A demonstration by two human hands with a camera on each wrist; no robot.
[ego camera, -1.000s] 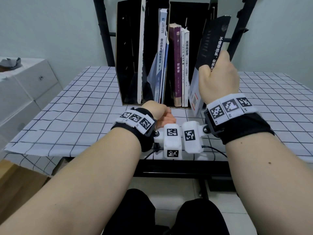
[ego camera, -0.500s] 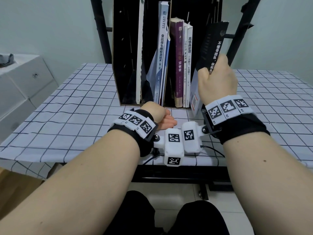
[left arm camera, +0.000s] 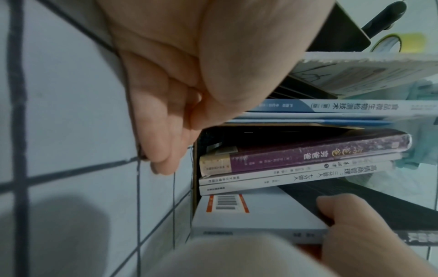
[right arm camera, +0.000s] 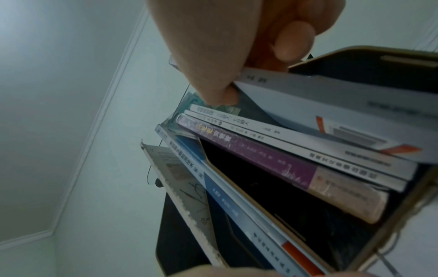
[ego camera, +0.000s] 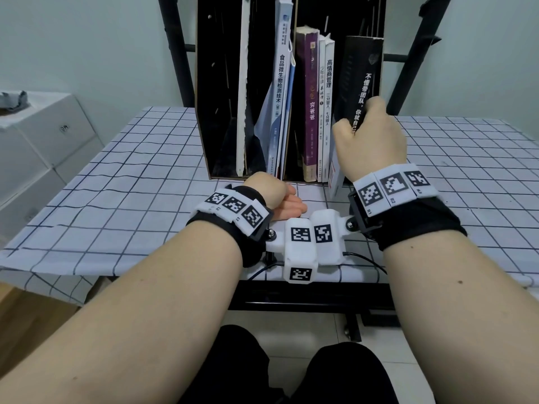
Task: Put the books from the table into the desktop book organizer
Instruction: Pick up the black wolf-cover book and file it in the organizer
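The right hand [ego camera: 368,141] pinches a black-and-white paperback book [ego camera: 359,86] with a glossy cover, thumb on its left face and fingers [right arm camera: 294,40] curled round its spine. The book stands nearly upright at the right-hand end of the right compartment of the black slotted desktop book organizer [ego camera: 221,83], its lower white corner at the front lip; whether it is fully seated cannot be told. At its 9 o'clock, touching it, stand two thin white-spined paperbacks [ego camera: 326,112], and beyond those a thicker purple paperback [ego camera: 309,106] with a worn, pale foot. The left compartment holds a pale blue-spined textbook [ego camera: 280,91] leaning against the divider and a thin white booklet [ego camera: 242,83] with a ragged edge.

The left hand [ego camera: 274,196] rests on the white tablecloth with a thin black grid [ego camera: 122,182], at 6 o'clock from the organizer's front; its fingers [left arm camera: 163,142] lie together, loosely bent, holding nothing.

Both wrists wear black fabric cuffs with white blocks bearing square printed markers [ego camera: 392,186]. At 9 o'clock, well apart from the table, stands a white cabinet [ego camera: 43,135] with crumpled grey cloth on top.
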